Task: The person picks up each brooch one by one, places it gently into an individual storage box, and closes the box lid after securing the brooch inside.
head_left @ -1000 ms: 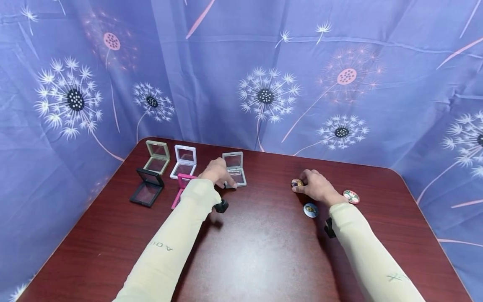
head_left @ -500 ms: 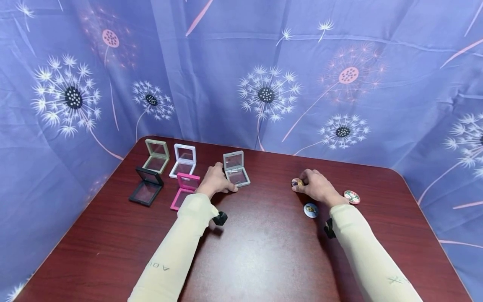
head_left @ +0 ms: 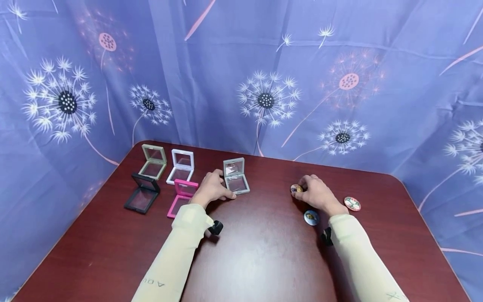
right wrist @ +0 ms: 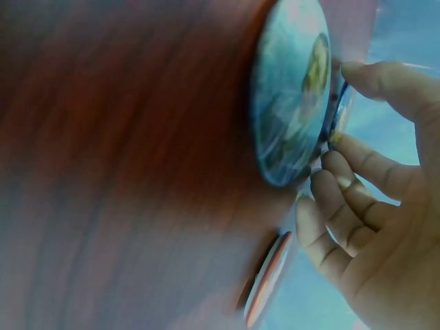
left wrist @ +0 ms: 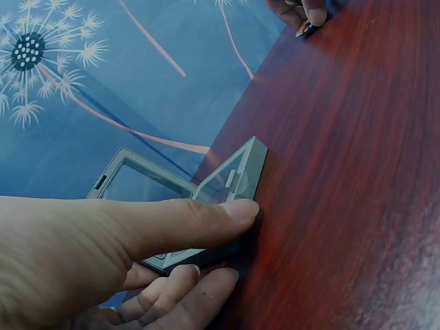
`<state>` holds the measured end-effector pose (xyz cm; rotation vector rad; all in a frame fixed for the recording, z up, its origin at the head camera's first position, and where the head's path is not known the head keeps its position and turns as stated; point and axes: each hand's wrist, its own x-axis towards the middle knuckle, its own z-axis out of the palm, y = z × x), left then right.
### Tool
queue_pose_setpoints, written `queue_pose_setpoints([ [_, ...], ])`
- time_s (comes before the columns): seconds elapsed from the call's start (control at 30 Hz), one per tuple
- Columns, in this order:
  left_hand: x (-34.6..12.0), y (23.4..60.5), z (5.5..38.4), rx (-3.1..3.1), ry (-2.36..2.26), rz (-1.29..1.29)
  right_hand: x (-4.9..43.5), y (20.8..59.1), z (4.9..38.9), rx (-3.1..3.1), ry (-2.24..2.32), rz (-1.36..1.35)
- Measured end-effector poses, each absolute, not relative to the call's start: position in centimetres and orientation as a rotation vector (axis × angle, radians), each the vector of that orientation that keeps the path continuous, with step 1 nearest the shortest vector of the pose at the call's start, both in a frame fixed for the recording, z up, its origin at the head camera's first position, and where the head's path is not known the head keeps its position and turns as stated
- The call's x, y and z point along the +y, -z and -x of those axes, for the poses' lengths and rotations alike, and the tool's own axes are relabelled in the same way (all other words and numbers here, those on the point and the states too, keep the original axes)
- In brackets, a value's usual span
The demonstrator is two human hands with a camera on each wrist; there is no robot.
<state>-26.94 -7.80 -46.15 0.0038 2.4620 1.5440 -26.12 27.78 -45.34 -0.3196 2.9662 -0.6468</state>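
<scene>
A grey hinged display case (head_left: 237,184) stands unfolded at the middle back of the table, its lid raised and clear film in both halves. My left hand (head_left: 213,188) grips its left side; in the left wrist view the thumb (left wrist: 237,212) lies on the near edge and the fingers curl below. To the right, my right hand (head_left: 318,193) pinches a small round badge (head_left: 295,188) with a yellowish and dark picture, partly hidden by the fingers. A light-blue round badge (head_left: 311,217) lies just in front of that hand. Beyond the right wrist is a red-and-white round badge (head_left: 352,204).
On the left of the brown table (head_left: 256,251) stand more unfolded cases: green (head_left: 153,162), white (head_left: 181,167), black (head_left: 141,195) and pink (head_left: 183,197), the pink one closest to my left forearm. A blue dandelion-print cloth (head_left: 211,84) hangs behind the table.
My left hand has drawn back slightly to the case's left side, and the grey case has turned and shifted a little to the right. The right hand keeps its place on the badge.
</scene>
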Motion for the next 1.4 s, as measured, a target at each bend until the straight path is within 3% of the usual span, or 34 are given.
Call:
queue_pose_setpoints([
  [0.63,-7.8,47.2,25.4,2.531,-1.464,0.020,27.5,45.0,24.8,2.930,0.713,0.257],
  [1.4,-8.2,46.6,26.6,2.631,-1.331,0.000,24.8,42.5,25.6,2.978,0.863,0.226],
])
